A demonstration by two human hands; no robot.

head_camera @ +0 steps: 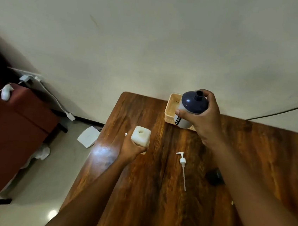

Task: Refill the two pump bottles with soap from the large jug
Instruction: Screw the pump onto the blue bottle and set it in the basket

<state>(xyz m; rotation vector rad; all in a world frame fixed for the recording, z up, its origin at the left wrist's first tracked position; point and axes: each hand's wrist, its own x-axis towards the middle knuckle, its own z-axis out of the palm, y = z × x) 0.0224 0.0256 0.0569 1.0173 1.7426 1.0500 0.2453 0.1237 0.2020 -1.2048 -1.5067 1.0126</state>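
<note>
My left hand (133,148) grips a small square cream bottle (140,136) with an open round mouth on top, held above the left part of the wooden table (154,196). My right hand (202,118) holds a larger bottle (191,106) with a dark blue domed top, an uncapped neck and a grey-white body, raised in front of a basket. A white pump head with its long dip tube (183,166) lies flat on the table between my arms. A dark cap-like object (214,176) rests beside my right forearm, partly hidden.
A shallow beige basket (170,107) stands at the table's far edge against the wall. To the left, a red-brown seat (14,126), white cables and a white flat device (88,137) sit on the floor. A dark cable (282,112) runs along the wall at right.
</note>
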